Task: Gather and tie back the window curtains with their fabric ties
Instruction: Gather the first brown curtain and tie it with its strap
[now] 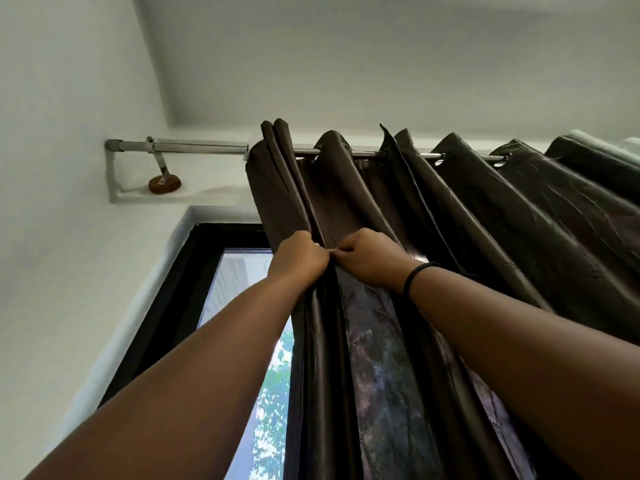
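Gathering step. At frame centre, the left hand [300, 253] and right hand [367, 256] close their fingers on pleats of the dark curtain [450, 209] below the rod [201, 147]. No tie visible, perhaps below; next, bunch folds leftward.

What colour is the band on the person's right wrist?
Black. The band shows clearly in the head view, the only one.

White walls [69, 98] meet a white ceiling [381, 46] in the upper left corner. A metal rod [194, 147] runs along the wall on a bracket with a round brown base [165, 184]. Below, a black-framed window [166, 306] shows daylight and green leaves [273, 393].
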Tool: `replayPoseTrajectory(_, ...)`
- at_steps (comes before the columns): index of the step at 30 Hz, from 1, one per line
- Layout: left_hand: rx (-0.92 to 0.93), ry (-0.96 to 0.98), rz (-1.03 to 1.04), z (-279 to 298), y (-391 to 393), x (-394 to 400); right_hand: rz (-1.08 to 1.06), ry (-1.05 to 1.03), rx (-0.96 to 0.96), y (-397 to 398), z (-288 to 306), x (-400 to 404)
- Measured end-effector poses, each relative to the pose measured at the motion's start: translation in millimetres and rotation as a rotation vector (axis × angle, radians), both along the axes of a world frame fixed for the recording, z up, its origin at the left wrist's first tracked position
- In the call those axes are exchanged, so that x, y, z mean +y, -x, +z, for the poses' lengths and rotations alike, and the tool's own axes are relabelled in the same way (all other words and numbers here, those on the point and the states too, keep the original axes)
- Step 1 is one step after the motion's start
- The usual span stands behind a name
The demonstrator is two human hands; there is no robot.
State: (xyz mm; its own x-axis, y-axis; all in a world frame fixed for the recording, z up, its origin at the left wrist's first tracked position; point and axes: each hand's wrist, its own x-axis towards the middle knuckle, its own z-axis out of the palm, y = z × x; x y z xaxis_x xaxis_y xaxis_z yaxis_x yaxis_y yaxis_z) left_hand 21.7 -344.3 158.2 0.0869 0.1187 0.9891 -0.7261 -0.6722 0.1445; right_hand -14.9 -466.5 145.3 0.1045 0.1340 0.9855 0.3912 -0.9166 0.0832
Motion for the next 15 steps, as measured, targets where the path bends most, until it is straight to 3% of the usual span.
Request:
replayPoseTrajectory(5, 0.065, 0.083, -0.088, -12, -10, 24, -0.217, -0.263, -0.362, 4, 3, -18)
replayPoseTrajectory(9, 0.055, 0.086, -0.035, -21, -7, 50, -0.126, -0.396, -0.223, 1, 10, -21)
replayPoseTrajectory(15, 0.039, 0.036, 0.008, -20, -9, 87, 0.017, -0.363, -0.101, -13, 23, -5)
